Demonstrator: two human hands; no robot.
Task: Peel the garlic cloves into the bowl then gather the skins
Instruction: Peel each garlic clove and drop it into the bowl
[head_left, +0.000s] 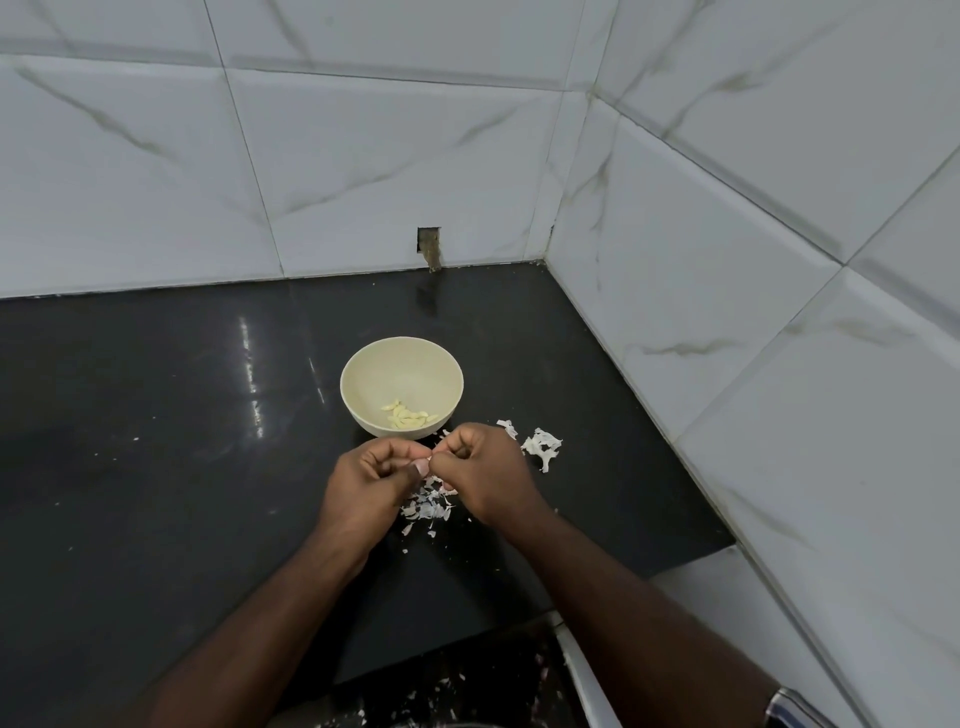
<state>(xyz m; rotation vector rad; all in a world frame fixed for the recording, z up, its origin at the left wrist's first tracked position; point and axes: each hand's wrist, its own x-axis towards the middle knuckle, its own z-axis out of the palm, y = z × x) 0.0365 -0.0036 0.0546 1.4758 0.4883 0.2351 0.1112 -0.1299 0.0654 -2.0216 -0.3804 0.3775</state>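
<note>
Left hand (366, 480) and right hand (485, 470) meet above the dark tabletop (156, 467), curled fingers (422, 469) pinching a garlic clove (429, 459) between the fingertips. The bowl (401, 384) of peeled cloves (410, 415) sits at 12 o'clock from the hands; skins (428, 506) lie at 6 o'clock below them, more skin scraps (541, 447) at 2 o'clock.

A home kitchen corner. The table (156, 415) is polished black stone, glossy enough to reflect light, and it runs into a corner where two walls (363, 156) of large white marble-look tiles meet, beyond the fingers (423, 465). A small cut-out (429, 244) in the tile sits at the table's back edge. Just past the fingers stands a cream bowl (401, 364) holding peeled cloves (408, 415); papery skins (428, 506) lie under the fingers and to their right. Food prep on a tiled stone worktop marks it as a kitchen.
</note>
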